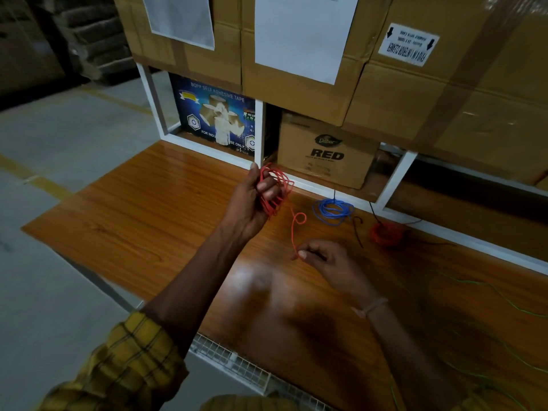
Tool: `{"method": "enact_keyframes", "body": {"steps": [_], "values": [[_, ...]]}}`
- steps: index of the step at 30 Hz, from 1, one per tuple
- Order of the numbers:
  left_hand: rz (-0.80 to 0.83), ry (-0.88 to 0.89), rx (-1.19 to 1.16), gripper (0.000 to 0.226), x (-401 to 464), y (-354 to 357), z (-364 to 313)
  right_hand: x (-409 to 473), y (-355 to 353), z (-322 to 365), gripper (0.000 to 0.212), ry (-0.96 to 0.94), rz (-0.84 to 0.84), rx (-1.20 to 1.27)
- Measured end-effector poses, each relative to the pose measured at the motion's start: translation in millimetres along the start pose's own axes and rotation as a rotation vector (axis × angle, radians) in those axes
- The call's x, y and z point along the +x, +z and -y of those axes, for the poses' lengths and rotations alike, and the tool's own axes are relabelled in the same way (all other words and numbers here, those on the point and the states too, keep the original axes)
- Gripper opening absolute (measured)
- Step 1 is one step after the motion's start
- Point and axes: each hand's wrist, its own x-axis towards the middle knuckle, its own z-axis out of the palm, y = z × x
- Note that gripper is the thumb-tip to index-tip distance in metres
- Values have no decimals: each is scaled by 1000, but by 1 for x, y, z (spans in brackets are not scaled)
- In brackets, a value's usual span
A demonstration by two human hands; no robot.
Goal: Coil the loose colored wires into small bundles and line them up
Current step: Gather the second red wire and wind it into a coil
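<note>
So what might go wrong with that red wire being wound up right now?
The half-wound red wire coil sits loosely around the left hand's fingers, so loops could slip off and unravel. The free tail has a small kink loop above the right hand, which may tighten into a knot. Loose green wire nearby could tangle in.

Dim overall; glare patch on wooden table (148, 221); corners dark w/ wide-angle bending; near sleeve (118, 369) soft.

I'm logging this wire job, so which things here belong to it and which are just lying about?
Job: red wire coil in left hand; its tail pinched by right hand; blue bundle; red bundle; loose green wire.
Lying about: tape box; Dabur carton.
</note>
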Motion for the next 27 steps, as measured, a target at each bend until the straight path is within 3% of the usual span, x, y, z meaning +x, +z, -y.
{"method": "enact_keyframes", "body": {"steps": [5,11,18,22,27], "values": [[-32,187,108,41,11,3,7,-17,5,18,18,-57,39,-17],[-61,410,717,38,16,-10,29,-32,-17,60,12,-122,50,-30],[114,478,1522,30,8,-19,42,-26,-58,90,27,-215,-95,127],[170,432,1623,27,6,-23,49,-17,-73,88,29,-191,-169,197],[278,306,1627,24,1,-24,45,-9,-79,87,31,-181,-282,46]]}}
